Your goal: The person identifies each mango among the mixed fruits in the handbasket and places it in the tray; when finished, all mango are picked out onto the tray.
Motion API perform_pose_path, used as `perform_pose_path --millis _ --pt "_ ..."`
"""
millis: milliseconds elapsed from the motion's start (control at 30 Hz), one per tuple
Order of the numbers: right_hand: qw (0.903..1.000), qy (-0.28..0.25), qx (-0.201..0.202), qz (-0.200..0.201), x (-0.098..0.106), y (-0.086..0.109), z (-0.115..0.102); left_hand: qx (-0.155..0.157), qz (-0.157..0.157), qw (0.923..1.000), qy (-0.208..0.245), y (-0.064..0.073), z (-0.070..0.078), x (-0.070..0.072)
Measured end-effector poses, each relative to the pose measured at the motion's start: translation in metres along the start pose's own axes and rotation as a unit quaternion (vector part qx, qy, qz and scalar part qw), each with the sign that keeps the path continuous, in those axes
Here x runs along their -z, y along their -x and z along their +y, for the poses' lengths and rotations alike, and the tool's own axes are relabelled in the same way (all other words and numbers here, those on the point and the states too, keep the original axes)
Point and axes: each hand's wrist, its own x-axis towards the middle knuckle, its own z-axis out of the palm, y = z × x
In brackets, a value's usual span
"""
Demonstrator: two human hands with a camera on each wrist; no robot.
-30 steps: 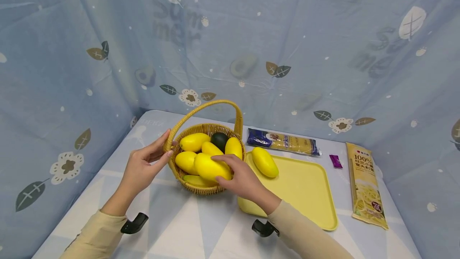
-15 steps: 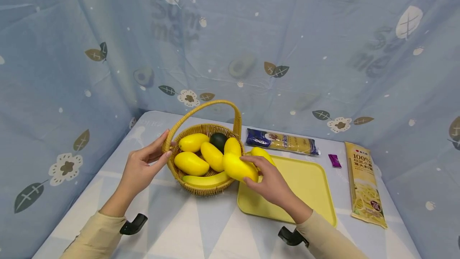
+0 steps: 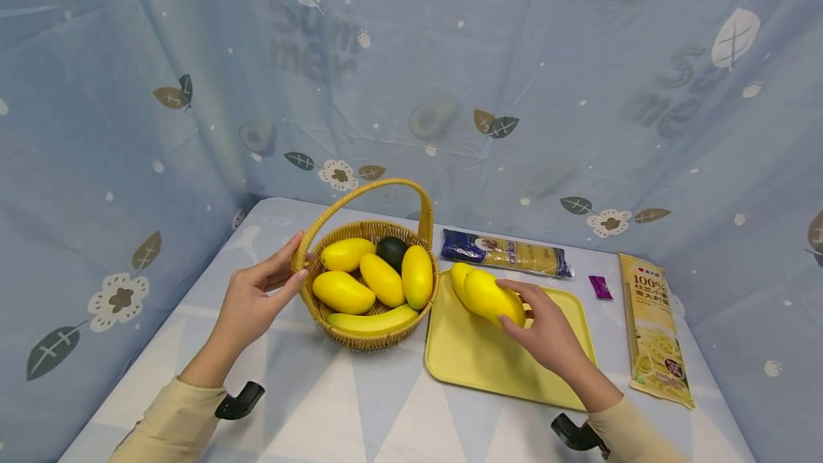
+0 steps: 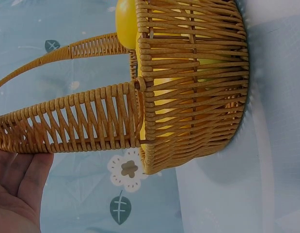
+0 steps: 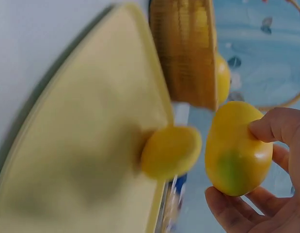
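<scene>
My right hand [image 3: 541, 327] grips a yellow mango [image 3: 494, 296] above the yellow tray [image 3: 476, 374]. In the right wrist view this mango [image 5: 237, 150] shows a greenish patch, with thumb on one side and fingers on the other. A second mango [image 5: 171, 152] lies on the tray, partly covered by the held one in the head view. My left hand [image 3: 260, 299] holds the near side of the wicker basket's handle [image 4: 67, 124]. Inside the basket [image 3: 360, 342] are several mangoes [image 3: 343, 292], a banana [image 3: 373, 321] and a dark green round item [image 3: 391, 254], partly hidden.
Behind the tray lies a blue and gold pasta packet [image 3: 508, 254]. A small purple wrapped sweet [image 3: 601, 287] and a tall noodle packet [image 3: 656, 334] lie to the right. A blue patterned curtain [image 3: 411, 91] encloses the table's back and sides.
My right hand has lifted the mango out of the basket and carried it right, over the tray. My left hand has stayed at the basket handle.
</scene>
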Motion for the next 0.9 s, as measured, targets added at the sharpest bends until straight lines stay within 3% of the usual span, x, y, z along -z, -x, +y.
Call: perform_pose_path --millis 400,567,900 --pt "0.9973 0.013 -0.07 0.015 0.016 -0.002 0.053 0.006 0.0 1.0 -0.001 0.001 0.001 0.0" --pt "0.9948 0.017 -0.1 0.002 0.014 -0.006 0.066 0.009 0.004 0.9999 0.006 0.0 0.003 -0.001" --pt "0.9934 0.013 -0.114 -0.006 0.003 -0.01 0.083 0.008 0.001 0.9999 0.006 0.001 0.002 0.0"
